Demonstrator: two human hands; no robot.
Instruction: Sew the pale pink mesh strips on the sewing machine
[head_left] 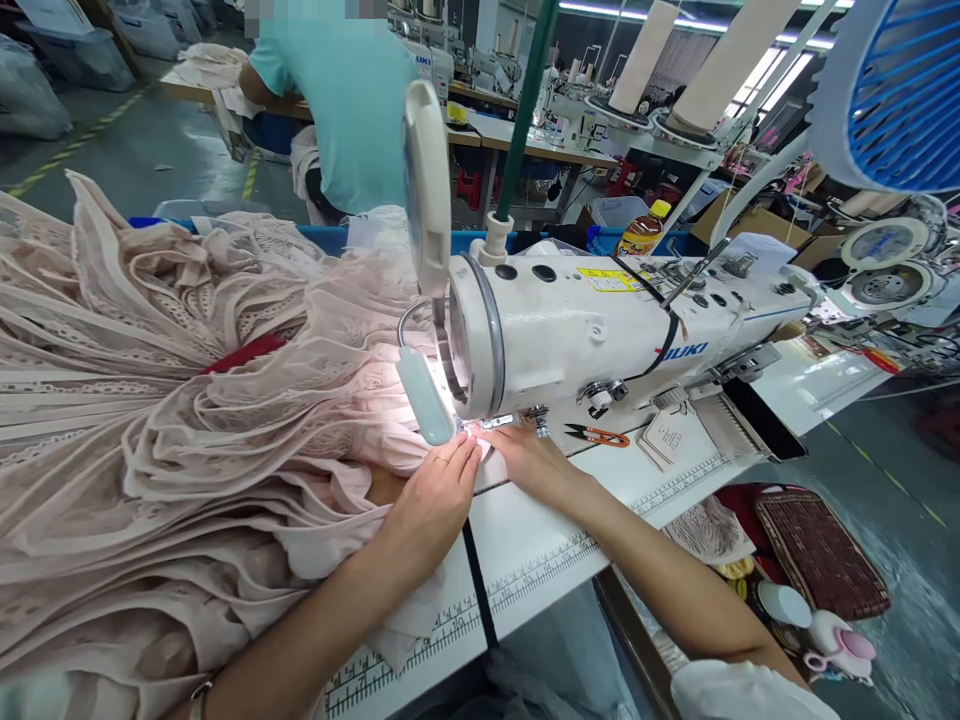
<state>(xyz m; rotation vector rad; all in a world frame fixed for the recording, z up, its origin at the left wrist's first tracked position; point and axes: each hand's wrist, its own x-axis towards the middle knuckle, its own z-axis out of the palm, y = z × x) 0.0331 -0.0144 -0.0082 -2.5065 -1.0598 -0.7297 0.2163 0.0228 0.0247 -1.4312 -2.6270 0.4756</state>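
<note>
A white sewing machine [540, 330] lies across the middle of the view, its needle area lit by a small lamp [427, 395]. Beside the presser foot my left hand [439, 490] has its fingers together on the edge of a pale pink fabric piece [397, 445]. My right hand [529, 460] is closed at the same cloth from the other side, its fingertips close to the left ones. The machine head and fingers partly hide the cloth at the needle. Orange thread snips [598, 435] rest right of my right hand.
A large heap of pale lace-edged garments [187, 470], tied with a red band [244, 354], fills the left. The white table [517, 570] carries printed rulers. A blue fan [900, 95] hangs upper right. A person in a turquoise shirt [349, 110] sits beyond.
</note>
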